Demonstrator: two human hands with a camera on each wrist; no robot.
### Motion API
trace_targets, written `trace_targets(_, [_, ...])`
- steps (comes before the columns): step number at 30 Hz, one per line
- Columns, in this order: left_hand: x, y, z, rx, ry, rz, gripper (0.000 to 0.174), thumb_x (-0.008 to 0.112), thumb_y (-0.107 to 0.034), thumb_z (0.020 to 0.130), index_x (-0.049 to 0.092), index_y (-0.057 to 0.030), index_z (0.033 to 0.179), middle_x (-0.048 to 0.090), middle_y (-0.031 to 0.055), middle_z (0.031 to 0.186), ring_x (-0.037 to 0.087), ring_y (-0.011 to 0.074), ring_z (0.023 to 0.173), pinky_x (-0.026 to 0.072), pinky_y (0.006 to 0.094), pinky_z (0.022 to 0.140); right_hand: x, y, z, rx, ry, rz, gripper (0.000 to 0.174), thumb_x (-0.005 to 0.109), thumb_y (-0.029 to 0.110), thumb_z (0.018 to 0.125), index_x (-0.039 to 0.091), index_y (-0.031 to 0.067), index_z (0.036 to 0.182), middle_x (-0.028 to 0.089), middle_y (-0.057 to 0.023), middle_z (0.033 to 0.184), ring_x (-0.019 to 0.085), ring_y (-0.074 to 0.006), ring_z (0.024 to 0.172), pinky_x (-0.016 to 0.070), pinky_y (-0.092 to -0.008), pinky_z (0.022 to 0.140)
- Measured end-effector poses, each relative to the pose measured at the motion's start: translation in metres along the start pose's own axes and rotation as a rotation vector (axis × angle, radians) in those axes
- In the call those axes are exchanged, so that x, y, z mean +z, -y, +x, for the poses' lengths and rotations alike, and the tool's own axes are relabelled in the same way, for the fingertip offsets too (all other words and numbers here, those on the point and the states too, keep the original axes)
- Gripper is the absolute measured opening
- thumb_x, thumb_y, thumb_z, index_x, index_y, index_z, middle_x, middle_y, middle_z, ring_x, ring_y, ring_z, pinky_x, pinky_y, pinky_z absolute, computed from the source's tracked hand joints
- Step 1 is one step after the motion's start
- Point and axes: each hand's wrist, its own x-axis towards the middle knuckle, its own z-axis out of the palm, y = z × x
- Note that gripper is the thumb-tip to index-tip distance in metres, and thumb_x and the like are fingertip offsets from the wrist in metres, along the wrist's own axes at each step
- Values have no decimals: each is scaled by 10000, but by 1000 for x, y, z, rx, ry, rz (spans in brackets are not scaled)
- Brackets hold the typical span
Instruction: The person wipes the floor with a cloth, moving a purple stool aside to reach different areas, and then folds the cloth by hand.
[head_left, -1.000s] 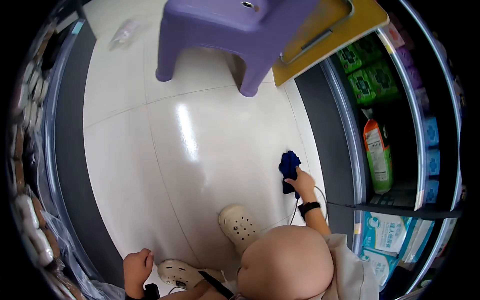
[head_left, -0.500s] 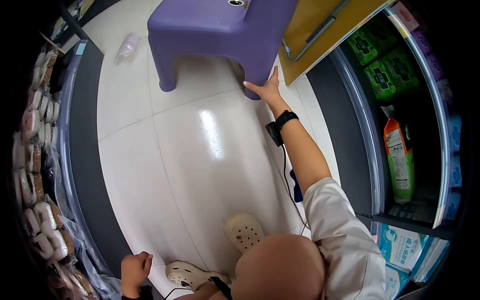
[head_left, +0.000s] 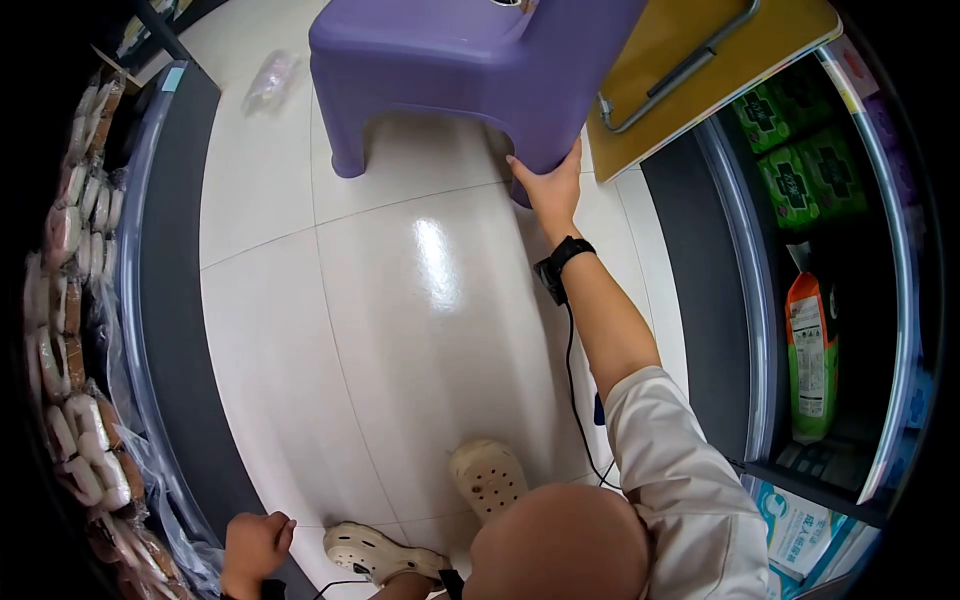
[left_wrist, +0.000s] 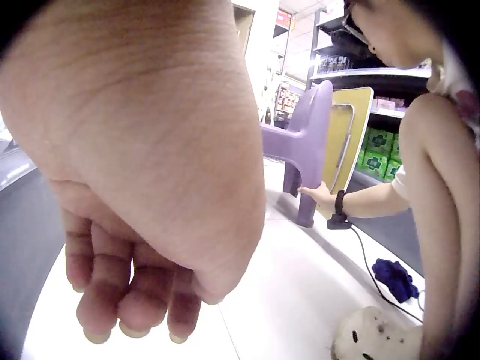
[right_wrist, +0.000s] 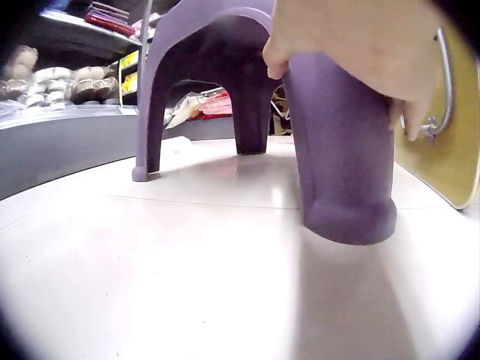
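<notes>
Stool (head_left: pixel 430 45), 12 o'clock: smooth plastic, low sheen, same down the leg my right hand (head_left: pixel 553 192) grips. Yellow board (head_left: pixel 650 50), between 1 and 2: smooth-faced, with a grey metal rod (head_left: pixel 683 76). Floor (head_left: pixel 275 330): glossy tile, mirroring a white streak. Packets (head_left: pixel 88 440), 8 to 9: clear, shiny, crinkled film. Clog (head_left: pixel 488 475), 6: matt, moulded. Bundle (left_wrist: pixel 394 279), near 4: probably cloth, mostly hidden from above.
</notes>
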Motion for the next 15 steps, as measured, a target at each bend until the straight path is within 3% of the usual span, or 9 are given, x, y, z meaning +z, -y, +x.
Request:
trace_targets(5, [9, 2, 5, 18, 11, -49, 199, 659, -224, 824, 631, -83, 687, 574, 112, 542, 559, 329, 501, 425, 430, 514, -4, 7, 6, 30, -5, 2, 1116, 822, 412, 641, 200, 34, 1488, 490, -249, 1348, 555, -378, 1177, 475, -419, 972])
trace_targets(11, [13, 4, 15, 8, 34, -24, 197, 658, -224, 825, 630, -86, 687, 584, 105, 547, 555, 325, 489, 426, 433, 509, 0, 4, 32, -77, -72, 7, 1068, 824, 404, 642, 244, 28, 1457, 497, -246, 1343, 548, -386, 1179, 459, -425, 984])
trace_targets(15, [18, 7, 20, 13, 31, -39, 194, 659, -224, 822, 629, -88, 688, 586, 104, 548, 555, 327, 486, 423, 437, 497, 5, 3, 53, -103, -68, 34, 1058, 835, 418, 640, 283, -45, 1415, 519, -268, 1293, 540, -383, 1186, 446, -412, 989])
